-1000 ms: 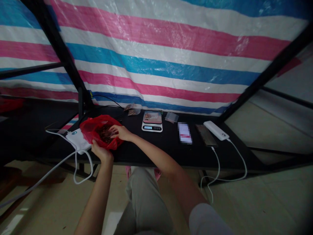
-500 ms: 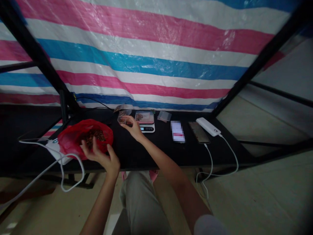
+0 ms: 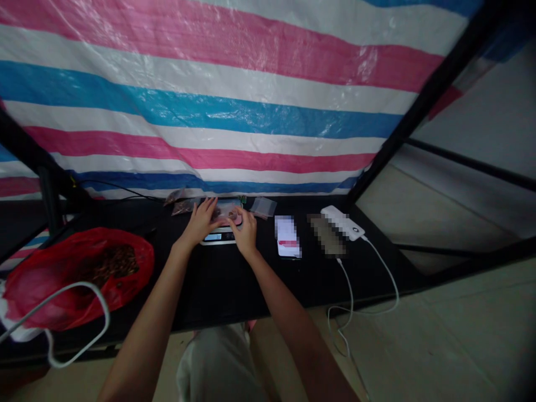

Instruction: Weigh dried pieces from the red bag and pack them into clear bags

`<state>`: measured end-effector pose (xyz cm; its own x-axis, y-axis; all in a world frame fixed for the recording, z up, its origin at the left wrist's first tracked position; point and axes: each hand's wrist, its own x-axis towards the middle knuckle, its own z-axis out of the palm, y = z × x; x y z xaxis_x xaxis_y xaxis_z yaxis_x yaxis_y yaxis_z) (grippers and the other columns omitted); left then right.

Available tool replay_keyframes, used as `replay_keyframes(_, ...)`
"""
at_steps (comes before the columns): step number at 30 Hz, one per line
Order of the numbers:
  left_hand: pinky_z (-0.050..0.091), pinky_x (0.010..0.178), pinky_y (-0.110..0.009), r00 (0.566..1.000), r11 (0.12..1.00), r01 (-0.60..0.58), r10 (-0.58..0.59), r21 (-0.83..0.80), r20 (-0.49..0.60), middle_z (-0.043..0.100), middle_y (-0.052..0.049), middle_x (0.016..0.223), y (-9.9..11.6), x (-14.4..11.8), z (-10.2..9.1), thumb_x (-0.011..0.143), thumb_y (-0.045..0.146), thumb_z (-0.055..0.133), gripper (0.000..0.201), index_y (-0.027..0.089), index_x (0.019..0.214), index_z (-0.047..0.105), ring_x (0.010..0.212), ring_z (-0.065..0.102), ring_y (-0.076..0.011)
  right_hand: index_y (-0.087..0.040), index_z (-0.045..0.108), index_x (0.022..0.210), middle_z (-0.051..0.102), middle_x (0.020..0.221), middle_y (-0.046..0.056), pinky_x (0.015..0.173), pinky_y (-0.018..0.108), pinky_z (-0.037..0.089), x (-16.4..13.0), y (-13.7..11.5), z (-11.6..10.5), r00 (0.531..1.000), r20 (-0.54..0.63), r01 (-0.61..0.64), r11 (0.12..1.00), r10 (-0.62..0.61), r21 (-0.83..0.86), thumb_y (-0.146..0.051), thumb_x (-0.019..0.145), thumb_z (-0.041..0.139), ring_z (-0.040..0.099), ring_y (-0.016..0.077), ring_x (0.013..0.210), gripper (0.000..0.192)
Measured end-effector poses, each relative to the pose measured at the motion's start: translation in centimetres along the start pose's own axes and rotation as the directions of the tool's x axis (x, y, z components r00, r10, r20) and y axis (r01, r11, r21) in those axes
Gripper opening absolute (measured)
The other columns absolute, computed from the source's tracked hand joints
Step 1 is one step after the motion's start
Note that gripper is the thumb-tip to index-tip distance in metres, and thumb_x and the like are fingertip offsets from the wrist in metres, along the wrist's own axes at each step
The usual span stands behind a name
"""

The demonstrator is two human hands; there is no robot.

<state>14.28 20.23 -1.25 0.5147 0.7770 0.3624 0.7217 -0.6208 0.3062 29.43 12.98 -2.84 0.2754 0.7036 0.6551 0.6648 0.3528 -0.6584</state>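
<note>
A small kitchen scale (image 3: 219, 237) with a lit display stands toward the back of the black table. On its pan lies a small clear plastic bag (image 3: 226, 207) with brown bits inside. My left hand (image 3: 202, 220) rests at the bag's left side, fingers stretched out, thumb toward the middle. From the right, my right hand (image 3: 246, 230) has thumb and curved index finger closed on the bag's right part. A red plastic bag (image 3: 140, 245), its mouth spread wide, holds many small brown pieces (image 3: 115, 265) at the left.
Filled clear bags (image 3: 183, 206) lie behind my left hand, and flat clear bags (image 3: 263, 206) are right of the scale. Farther right are a lit phone (image 3: 287, 237), a second phone (image 3: 329, 237) and a white power bank (image 3: 341, 222) with cables. A white cable (image 3: 104, 310) loops at the left.
My left hand has left the red bag and come over to the scale. My right hand has shifted from left of the scale onto its pan. The view has turned right.
</note>
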Motion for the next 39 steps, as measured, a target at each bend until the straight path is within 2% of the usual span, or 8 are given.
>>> replay_keyframes(4, 0.022, 0.103, -0.052, 0.998, 1.0, -0.019, 0.019, 0.004, 0.057, 0.052, -0.013, 0.123, -0.2, 1.1, 0.4, 0.08, 0.039, 0.05, 0.056, 0.018, 0.131, 0.04, 0.117, 0.045, -0.0276, -0.02, 0.053, 0.114, 0.062, 0.107, 0.006, 0.085, 0.032, 0.04, -0.1, -0.2, 0.5, 0.999, 0.052, -0.015, 1.0, 0.016, -0.013, -0.035, 0.078, 0.059, 0.055, 0.0193, 0.097, 0.039)
replay_keyframes(11, 0.029, 0.098, -0.05, 0.997, 0.996, -0.076, 0.076, 0.038, -0.004, 0.05, -0.013, 0.118, -0.5, 1.6, 1.2, 0.074, 0.042, 0.056, 0.054, 0.021, 0.123, 0.05, 0.111, 0.045, -0.0297, -0.02, 0.052, 0.113, 0.062, 0.107, 0.005, 0.085, 0.031, 0.04, -0.1, -0.4, 0.4, 0.998, 0.035, -0.044, 0.999, 0.043, 0.013, -0.033, 0.078, 0.06, 0.054, 0.0188, 0.098, 0.039)
replay_keyframes(15, 0.028, 0.1, -0.048, 0.985, 0.985, -0.156, 0.161, -0.076, 0.067, 0.045, -0.013, 0.129, -0.6, 2.6, 1.5, 0.074, 0.045, 0.054, 0.058, 0.019, 0.125, 0.047, 0.118, 0.041, -0.0299, -0.02, 0.052, 0.113, 0.062, 0.107, 0.005, 0.085, 0.031, 0.04, 0.2, -0.4, 0.3, 0.997, 0.009, -0.074, 0.997, 0.074, 0.025, -0.033, 0.078, 0.06, 0.055, 0.0187, 0.097, 0.038)
replay_keyframes(19, 0.037, 0.094, -0.043, 0.984, 0.978, -0.129, 0.147, -0.161, 0.105, 0.055, -0.013, 0.119, -0.7, 3.5, 1.7, 0.073, 0.049, 0.052, 0.061, 0.017, 0.126, 0.047, 0.108, 0.051, -0.0281, -0.02, 0.053, 0.111, 0.063, 0.104, 0.005, 0.085, 0.032, 0.041, 0.4, -0.3, 0.3, 0.993, -0.017, -0.114, 0.992, 0.116, 0.057, -0.033, 0.078, 0.06, 0.055, 0.0186, 0.096, 0.035)
replay_keyframes(23, 0.04, 0.09, -0.04, 0.994, 0.978, -0.101, 0.106, -0.183, 0.018, 0.057, -0.011, 0.11, -0.4, 3.4, 1.5, 0.07, 0.049, 0.056, 0.062, 0.017, 0.122, 0.051, 0.101, 0.052, -0.0264, -0.022, 0.053, 0.111, 0.062, 0.105, 0.005, 0.087, 0.033, 0.041, 0.4, -0.1, 0.3, 0.991, -0.021, -0.129, 0.988, 0.132, 0.086, -0.034, 0.078, 0.06, 0.055, 0.0191, 0.096, 0.036)
replay_keyframes(28, 0.042, 0.088, -0.036, 0.991, 0.957, -0.07, 0.036, -0.282, -0.126, 0.055, -0.008, 0.105, 0.3, 1.8, 0.2, 0.07, 0.049, 0.058, 0.06, 0.018, 0.121, 0.052, 0.097, 0.053, -0.0224, -0.022, 0.053, 0.111, 0.062, 0.104, 0.006, 0.087, 0.034, 0.042, 0.6, -0.2, 0.1, 0.988, -0.044, -0.146, 0.983, 0.151, 0.116, -0.035, 0.079, 0.059, 0.055, 0.0193, 0.096, 0.036)
replay_keyframes(35, 0.043, 0.086, -0.035, 0.98, 0.964, -0.028, -0.026, -0.264, -0.199, 0.057, -0.007, 0.102, 1.2, 0.5, -0.6, 0.068, 0.052, 0.061, 0.057, 0.019, 0.114, 0.057, 0.094, 0.055, -0.0225, -0.02, 0.052, 0.112, 0.062, 0.103, 0.006, 0.088, 0.033, 0.042, 0.8, -0.4, -0.2, 0.989, -0.085, -0.11, 0.982, 0.124, 0.156, -0.034, 0.079, 0.059, 0.055, 0.0184, 0.096, 0.036)
replay_keyframes(39, 0.042, 0.09, -0.036, 0.976, 0.937, -0.031, -0.047, -0.348, -0.214, 0.06, -0.007, 0.104, 1.9, 0.3, -1.1, 0.068, 0.051, 0.061, 0.05, 0.017, 0.106, 0.06, 0.098, 0.056, -0.023, -0.021, 0.052, 0.112, 0.062, 0.105, 0.006, 0.089, 0.034, 0.042, 0.9, -0.4, -0.4, 0.986, -0.092, -0.121, 0.98, 0.137, 0.158, -0.034, 0.08, 0.057, 0.055, 0.0187, 0.098, 0.036)
